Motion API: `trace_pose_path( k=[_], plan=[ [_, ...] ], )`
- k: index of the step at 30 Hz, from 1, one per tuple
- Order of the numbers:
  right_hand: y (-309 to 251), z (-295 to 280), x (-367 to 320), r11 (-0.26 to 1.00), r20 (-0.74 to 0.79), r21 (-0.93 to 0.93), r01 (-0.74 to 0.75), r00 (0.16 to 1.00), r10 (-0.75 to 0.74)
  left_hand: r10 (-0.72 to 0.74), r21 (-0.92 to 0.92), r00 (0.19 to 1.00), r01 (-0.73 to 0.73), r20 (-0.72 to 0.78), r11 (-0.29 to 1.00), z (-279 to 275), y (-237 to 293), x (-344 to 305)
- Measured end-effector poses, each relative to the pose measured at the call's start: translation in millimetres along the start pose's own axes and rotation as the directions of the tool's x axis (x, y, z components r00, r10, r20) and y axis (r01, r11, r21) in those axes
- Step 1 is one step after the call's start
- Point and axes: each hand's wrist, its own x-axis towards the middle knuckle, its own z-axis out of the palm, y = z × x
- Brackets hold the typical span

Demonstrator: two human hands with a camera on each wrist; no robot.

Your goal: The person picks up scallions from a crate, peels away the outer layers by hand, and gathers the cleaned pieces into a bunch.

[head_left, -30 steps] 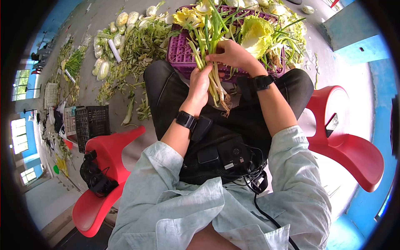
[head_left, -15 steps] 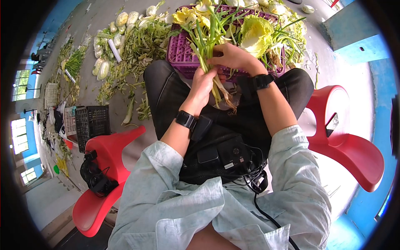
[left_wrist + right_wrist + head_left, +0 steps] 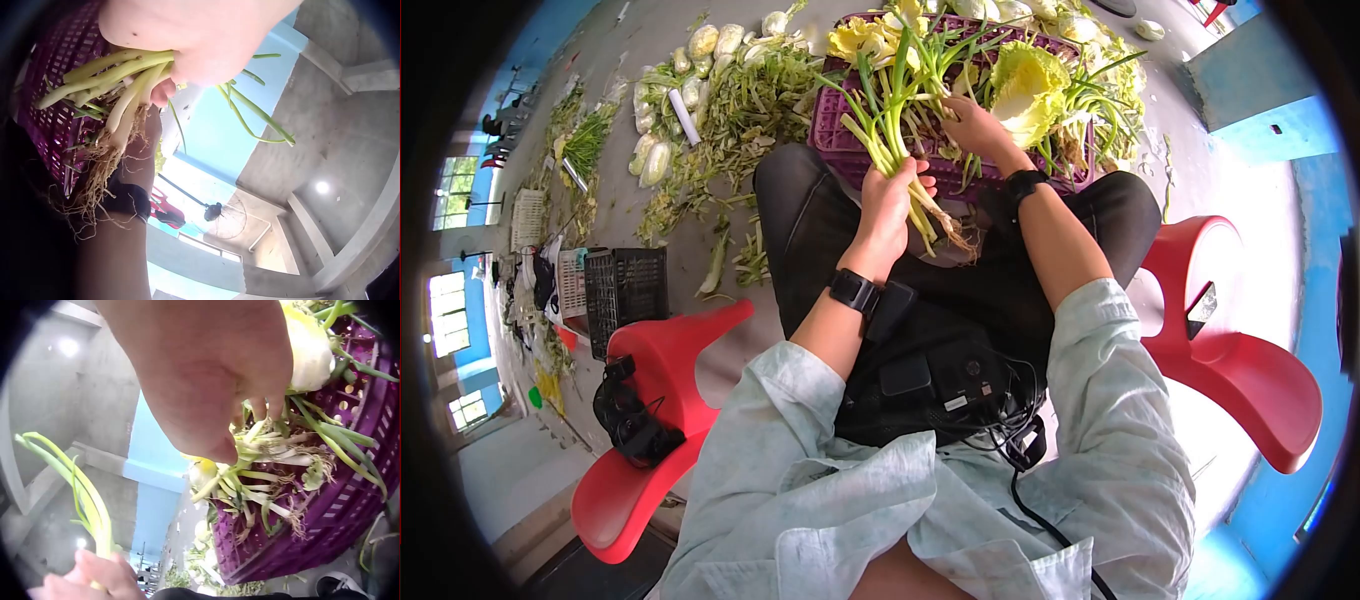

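My left hand [image 3: 886,212] grips a small bunch of green onions [image 3: 892,132] by the lower stalks, over my lap at the near side of a purple crate [image 3: 833,128]. Pale stalk ends and stringy roots [image 3: 117,140] stick out below that fist in the left wrist view. At the crate top, my right hand [image 3: 977,132] pinches at more green onions [image 3: 253,440] among the pile, thumb and fingers close round pale stems. Loose rooted stalks [image 3: 269,499] lie just beneath it. A large cabbage leaf [image 3: 1022,92] rests beside the right hand.
Cabbages [image 3: 656,163] and heaps of trimmed leaves [image 3: 765,95] cover the floor to the left. Red plastic seats [image 3: 655,345] flank me, the right one [image 3: 1240,370] with a phone [image 3: 1201,308] on it. A black crate [image 3: 627,285] stands at left.
My right hand has left the bunch and moved up and right onto the onions on the crate. The left hand keeps its grip, the bunch now tilted slightly more to the left.
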Motion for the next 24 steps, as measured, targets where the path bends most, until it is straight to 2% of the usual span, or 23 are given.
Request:
trace_pose_path(
  k=[1, 7, 8, 11, 17, 18, 22, 24],
  plan=[
    [-2, -1, -2, 0.998, 0.034, 0.037, -0.043, 0.999, 0.042, 0.004, -0.003, 1.000, -0.004, -0.011, 1.000, 0, 0, 0],
    [-34, -19, -4, 0.980, -0.204, 0.154, -0.126, 0.967, 0.156, 0.015, -0.084, 1.000, -0.017, -0.017, 0.996, 2, 1, 0],
    [-39, -24, -5, 0.986, -0.284, 0.157, -0.053, 0.954, 0.096, 0.014, -0.094, 1.000, -0.015, -0.014, 0.995, 1, 1, 1],
    [-57, -38, -9, 0.948, -0.252, 0.294, -0.119, 0.948, 0.197, -0.002, -0.126, 1.000, 0.002, -0.005, 0.992, -1, -1, 2],
    [-89, -65, -19, 0.841, -0.290, 0.536, -0.076, 0.919, 0.268, -0.019, -0.209, 1.000, 0.019, 0.000, 0.978, 0, -1, 3],
    [-91, -65, -20, 0.781, -0.360, 0.623, 0.039, 0.901, 0.242, -0.013, -0.223, 1.000, 0.014, 0.003, 0.975, 0, -1, 3],
    [-105, -76, -27, 0.627, -0.460, 0.731, 0.270, 0.873, 0.160, 0.000, -0.267, 1.000, 0.004, 0.014, 0.964, 2, 1, 3],
    [-108, -79, -30, 0.625, -0.484, 0.717, 0.309, 0.866, 0.128, 0.008, -0.277, 1.000, 0.001, 0.029, 0.961, 2, 1, 2]
  ],
)
